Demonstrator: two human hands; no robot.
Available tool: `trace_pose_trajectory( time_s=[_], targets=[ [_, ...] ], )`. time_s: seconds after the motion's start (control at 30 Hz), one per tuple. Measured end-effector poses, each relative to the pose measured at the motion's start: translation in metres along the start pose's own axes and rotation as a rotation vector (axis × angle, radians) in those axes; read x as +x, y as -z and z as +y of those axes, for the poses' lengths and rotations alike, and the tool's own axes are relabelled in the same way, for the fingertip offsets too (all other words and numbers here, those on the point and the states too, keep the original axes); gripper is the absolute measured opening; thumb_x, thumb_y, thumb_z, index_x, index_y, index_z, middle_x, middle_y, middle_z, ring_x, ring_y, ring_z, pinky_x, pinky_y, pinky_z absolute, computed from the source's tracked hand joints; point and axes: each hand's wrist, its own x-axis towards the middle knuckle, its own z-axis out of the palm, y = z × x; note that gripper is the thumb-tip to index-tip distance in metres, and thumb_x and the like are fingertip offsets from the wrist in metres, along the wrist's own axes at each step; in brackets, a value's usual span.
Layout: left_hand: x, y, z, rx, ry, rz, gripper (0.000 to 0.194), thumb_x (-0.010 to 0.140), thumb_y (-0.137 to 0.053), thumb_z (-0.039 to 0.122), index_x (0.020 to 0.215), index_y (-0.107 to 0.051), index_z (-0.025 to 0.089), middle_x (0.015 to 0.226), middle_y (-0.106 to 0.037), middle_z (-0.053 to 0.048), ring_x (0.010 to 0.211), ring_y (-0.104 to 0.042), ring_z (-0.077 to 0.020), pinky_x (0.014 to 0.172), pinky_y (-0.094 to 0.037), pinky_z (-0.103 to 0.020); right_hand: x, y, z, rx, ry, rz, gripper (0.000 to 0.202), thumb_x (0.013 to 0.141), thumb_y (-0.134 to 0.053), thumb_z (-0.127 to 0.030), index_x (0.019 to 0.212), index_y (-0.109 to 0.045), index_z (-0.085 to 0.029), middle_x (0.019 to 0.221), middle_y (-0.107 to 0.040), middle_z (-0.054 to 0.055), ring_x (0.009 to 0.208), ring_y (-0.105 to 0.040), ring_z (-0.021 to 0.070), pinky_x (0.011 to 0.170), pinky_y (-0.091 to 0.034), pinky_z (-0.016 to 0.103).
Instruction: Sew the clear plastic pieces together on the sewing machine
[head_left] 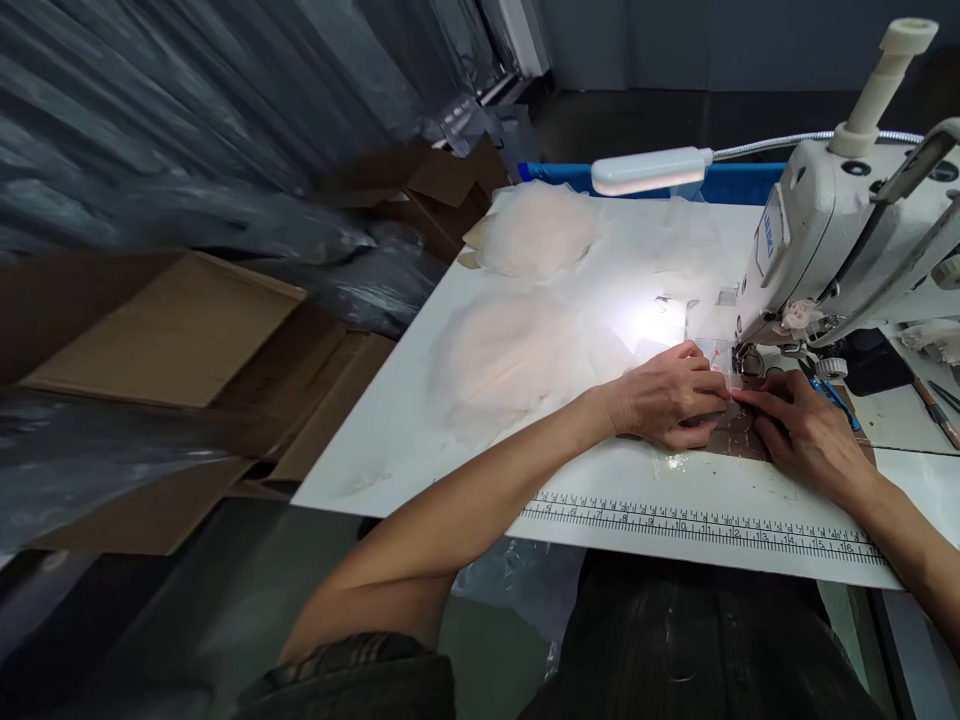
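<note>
At the right of the table stands a white sewing machine point(817, 230), its needle and presser foot point(742, 360) low over the bed. My left hand point(675, 395) is just left of the foot, its fingers curled and closed at a small piece of pale pinkish fabric point(736, 382). From the other side my right hand point(806, 425) meets it, index finger pointing left and thumb underneath, pinching at the same small piece. Most of that piece is hidden by the fingers. Beside my right hand lies a blue-handled tool point(836, 400), partly covered.
Two heaps of sheer pale fabric, a near one point(510, 360) and a far one point(536, 230), lie on the white table point(375, 450). A printed ruler point(705, 525) runs along the front edge. A lamp point(651, 170) hangs over the table. Cardboard boxes point(165, 330) stand left.
</note>
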Motion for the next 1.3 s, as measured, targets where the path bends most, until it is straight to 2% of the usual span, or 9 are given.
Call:
trace_pose_trajectory(
  time_s=[0.2,0.33,0.6,0.87,1.13,1.3],
  targets=[
    [-0.001,0.001,-0.002,-0.038,0.005,0.0,0.027,0.087,-0.046,0.032,0.093,-0.071,0.022,0.101,-0.072,-0.005,0.077,-0.055,-0.0191,0.084,-0.037,-0.039,0.004,0.004,-0.003,-0.074,0.025,-0.031,0.038,0.092,-0.042,-0.02,0.118,-0.07,-0.024,0.101,-0.06,0.012,0.078,-0.061,0.02,0.056,-0.051,0.03],
    [-0.003,0.0,-0.004,-0.071,0.006,0.014,0.028,0.088,-0.046,0.034,0.093,-0.07,0.021,0.103,-0.071,-0.005,0.079,-0.056,-0.0195,0.084,-0.037,-0.039,0.006,0.004,-0.005,-0.088,0.02,-0.054,0.039,0.092,-0.042,-0.02,0.119,-0.069,-0.025,0.101,-0.06,0.011,0.075,-0.059,0.0181,0.056,-0.049,0.028],
    [-0.004,0.003,-0.007,-0.082,0.045,-0.012,0.031,0.088,-0.046,0.033,0.105,-0.068,0.02,0.109,-0.07,-0.007,0.082,-0.056,-0.0202,0.081,-0.038,-0.038,0.014,0.006,-0.009,-0.176,-0.058,-0.163,0.041,0.092,-0.04,-0.022,0.124,-0.065,-0.026,0.103,-0.059,0.012,0.065,-0.057,0.0173,0.047,-0.044,0.027],
    [-0.005,-0.002,-0.009,-0.057,0.1,-0.015,0.037,0.088,-0.049,0.038,0.116,-0.065,0.019,0.112,-0.068,-0.008,0.084,-0.057,-0.021,0.079,-0.038,-0.038,0.02,0.008,-0.011,-0.229,-0.122,-0.238,0.041,0.095,-0.039,-0.028,0.129,-0.061,-0.027,0.101,-0.061,0.012,0.059,-0.056,0.0163,0.043,-0.037,0.026],
    [-0.005,-0.004,-0.009,-0.02,0.133,-0.02,0.041,0.091,-0.047,0.041,0.12,-0.062,0.015,0.124,-0.064,-0.009,0.091,-0.057,-0.0224,0.08,-0.037,-0.038,0.012,0.006,-0.009,-0.19,-0.094,-0.178,0.041,0.094,-0.039,-0.026,0.126,-0.064,-0.026,0.103,-0.061,0.012,0.062,-0.057,0.0163,0.048,-0.043,0.027],
    [-0.003,-0.004,-0.008,-0.011,0.172,-0.022,0.042,0.092,-0.046,0.042,0.116,-0.064,0.012,0.126,-0.063,-0.01,0.093,-0.057,-0.0227,0.082,-0.038,-0.039,0.019,0.007,-0.011,-0.191,-0.118,-0.224,0.045,0.093,-0.033,-0.029,0.127,-0.063,-0.024,0.105,-0.062,0.015,0.059,-0.056,0.0178,0.043,-0.038,0.029]
  ],
)
